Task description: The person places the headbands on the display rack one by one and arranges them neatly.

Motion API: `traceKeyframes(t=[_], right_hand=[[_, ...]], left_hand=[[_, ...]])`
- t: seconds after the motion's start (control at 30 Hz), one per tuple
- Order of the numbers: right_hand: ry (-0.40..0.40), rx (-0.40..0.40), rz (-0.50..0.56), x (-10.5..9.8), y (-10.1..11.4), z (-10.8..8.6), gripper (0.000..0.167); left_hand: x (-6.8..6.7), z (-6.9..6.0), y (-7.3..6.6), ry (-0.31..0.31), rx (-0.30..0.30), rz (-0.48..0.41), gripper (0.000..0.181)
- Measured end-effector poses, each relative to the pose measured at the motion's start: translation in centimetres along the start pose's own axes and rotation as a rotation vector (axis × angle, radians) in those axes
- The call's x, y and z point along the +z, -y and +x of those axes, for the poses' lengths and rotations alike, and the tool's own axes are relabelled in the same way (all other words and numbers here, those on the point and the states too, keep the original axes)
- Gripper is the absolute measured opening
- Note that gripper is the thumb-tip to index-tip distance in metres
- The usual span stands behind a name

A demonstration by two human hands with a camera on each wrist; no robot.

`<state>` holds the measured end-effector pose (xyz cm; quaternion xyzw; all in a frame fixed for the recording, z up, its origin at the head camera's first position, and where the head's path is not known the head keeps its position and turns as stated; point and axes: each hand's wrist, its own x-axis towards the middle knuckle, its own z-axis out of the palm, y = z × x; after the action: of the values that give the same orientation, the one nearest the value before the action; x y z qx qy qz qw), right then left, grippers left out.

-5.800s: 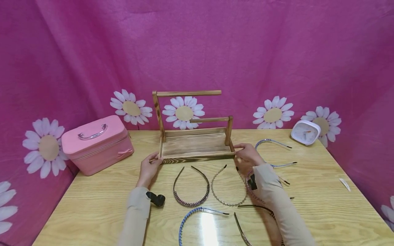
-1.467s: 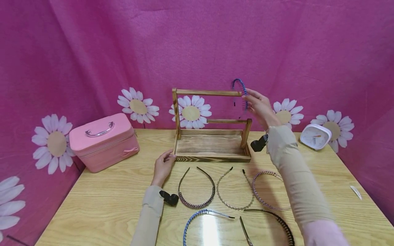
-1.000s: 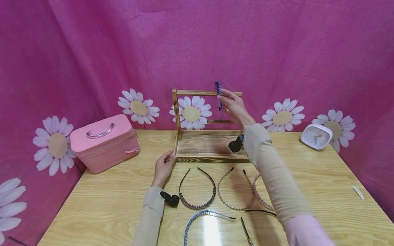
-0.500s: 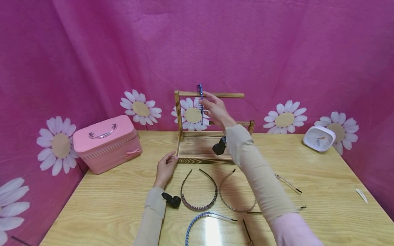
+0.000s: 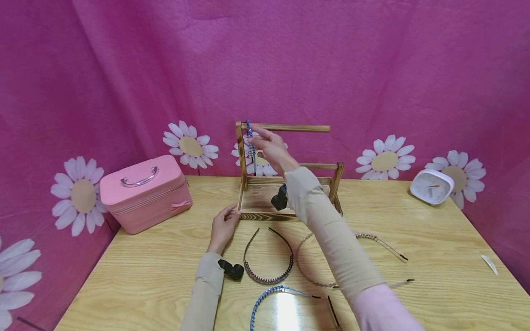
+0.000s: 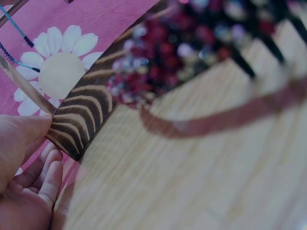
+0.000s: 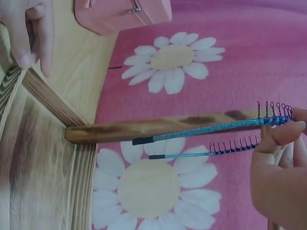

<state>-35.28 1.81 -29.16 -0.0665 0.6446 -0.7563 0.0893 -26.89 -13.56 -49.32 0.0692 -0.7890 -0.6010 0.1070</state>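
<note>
Headband [image 5: 249,130] is being pinched by the right-hand grip [image 5: 271,149] at ten o'clock on the wooden rack [image 5: 265,216]; the left-hand grip [image 5: 223,227] is holding its eight-o'clock corner.

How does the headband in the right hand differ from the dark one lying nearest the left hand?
The held headband is blue; the other headband is mostly dark. The held one is raised at the upper bar, ends down; the other lies flat on the table. The right hand pinches the first; no hand touches the second. Both are open-ended, toothed bands.
</note>
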Motion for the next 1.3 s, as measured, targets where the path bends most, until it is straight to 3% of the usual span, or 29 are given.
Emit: traceKeyframes(t=[0.27, 0.87, 1.07, 1.3], right_hand=[[0.043, 0.014, -0.032, 0.4, -0.6, -0.2, 0.051], [0.113, 0.025, -0.015, -1.0, -1.8, -1.5, 0.054], [0.122, 0.021, -0.034, -3.0, -2.6, -3.3, 0.052], [0.125, 0.032, -0.062, -6.9, -3.4, -6.2, 0.052]], left_hand=[[-0.1, -0.1, -0.1, 0.012, -0.014, 0.005, 0.034], [-0.1, -0.1, -0.1, -0.001, -0.009, -0.012, 0.034], [0.0, -0.1, 0.0, 0.004, -0.011, -0.014, 0.034], [-0.1, 0.1, 0.0, 0.003, -0.023, -0.019, 0.034]])
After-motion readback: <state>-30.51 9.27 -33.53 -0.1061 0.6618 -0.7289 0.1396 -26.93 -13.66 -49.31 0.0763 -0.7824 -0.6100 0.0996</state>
